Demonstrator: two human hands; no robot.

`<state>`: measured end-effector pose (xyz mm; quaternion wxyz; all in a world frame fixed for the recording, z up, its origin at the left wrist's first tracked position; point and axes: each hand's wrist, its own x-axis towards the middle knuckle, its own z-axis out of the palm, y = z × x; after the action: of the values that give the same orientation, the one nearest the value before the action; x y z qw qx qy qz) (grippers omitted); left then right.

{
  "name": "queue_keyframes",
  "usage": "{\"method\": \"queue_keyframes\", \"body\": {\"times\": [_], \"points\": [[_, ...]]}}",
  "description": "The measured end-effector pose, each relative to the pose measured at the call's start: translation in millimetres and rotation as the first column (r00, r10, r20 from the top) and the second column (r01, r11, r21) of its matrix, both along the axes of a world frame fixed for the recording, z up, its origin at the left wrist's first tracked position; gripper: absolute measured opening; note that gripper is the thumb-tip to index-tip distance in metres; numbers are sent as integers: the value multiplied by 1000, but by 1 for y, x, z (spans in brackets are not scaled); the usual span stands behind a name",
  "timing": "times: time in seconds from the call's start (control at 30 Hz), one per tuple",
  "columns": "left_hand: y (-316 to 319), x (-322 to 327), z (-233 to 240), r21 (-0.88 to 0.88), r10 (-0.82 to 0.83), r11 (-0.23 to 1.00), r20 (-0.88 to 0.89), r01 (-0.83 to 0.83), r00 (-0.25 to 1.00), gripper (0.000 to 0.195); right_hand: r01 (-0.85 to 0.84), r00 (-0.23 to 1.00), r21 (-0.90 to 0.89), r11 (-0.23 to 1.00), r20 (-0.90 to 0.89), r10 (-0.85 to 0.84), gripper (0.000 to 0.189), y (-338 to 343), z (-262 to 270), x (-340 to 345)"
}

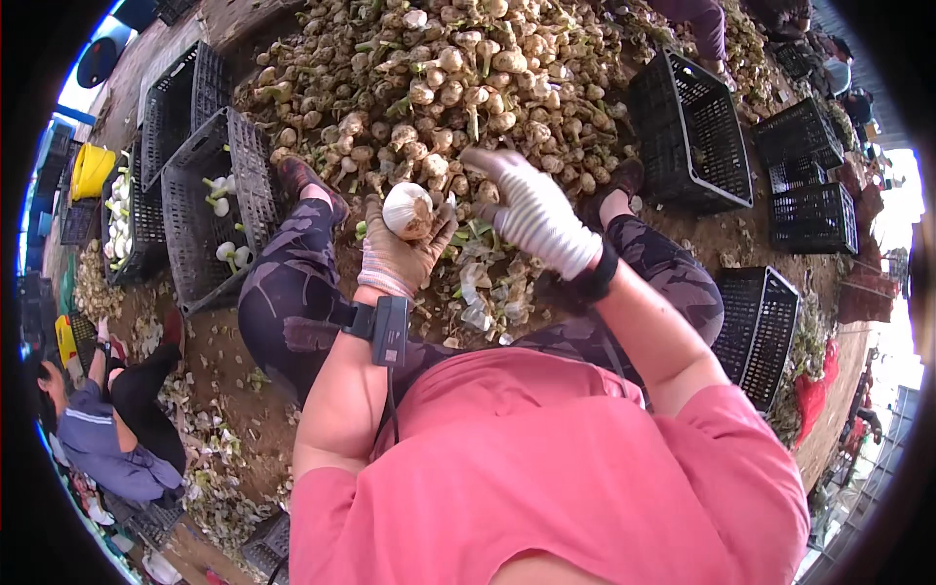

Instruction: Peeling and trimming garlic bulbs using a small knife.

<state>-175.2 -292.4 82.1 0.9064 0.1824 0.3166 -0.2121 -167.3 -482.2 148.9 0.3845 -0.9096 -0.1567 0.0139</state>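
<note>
My left hand point(398, 259), in a tan and striped knit work glove, holds a large white garlic bulb point(404, 208), its browned root end towards my right. Apart from it, my right hand point(537, 201) wears a whitish striped glove. Its fingers and thumb are spread, and nothing shows between them. Beyond both hands rises a big heap of unpeeled garlic bulbs point(439, 88), many with soil and stem stubs. Papery garlic skins point(482, 285) litter the ground between my legs.
On my left, a black plastic crate point(191, 281) holds several cleaned bulbs with green stems. A yellow container point(91, 172) stands beyond it. Black crates point(691, 131) also stand on my right. A co-worker point(121, 446) sits at lower left; another person's arm point(706, 36) reaches in at top right.
</note>
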Motion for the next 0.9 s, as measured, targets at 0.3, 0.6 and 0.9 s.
{"method": "queue_keyframes", "body": {"times": [0.3,0.6,0.9], "points": [[-5,-16,27,432,-401,877,419,209,815,57,428,542,783,451,-622,565,49,6,-21,-9],[-14,-10,28,415,-243,904,298,104,923,54,658,517,581,480,-811,274,49,4,-42,-21],[-32,-19,51,763,-327,640,371,-85,869,46,289,893,528,799,-450,-26,50,21,-35,-24]]}}
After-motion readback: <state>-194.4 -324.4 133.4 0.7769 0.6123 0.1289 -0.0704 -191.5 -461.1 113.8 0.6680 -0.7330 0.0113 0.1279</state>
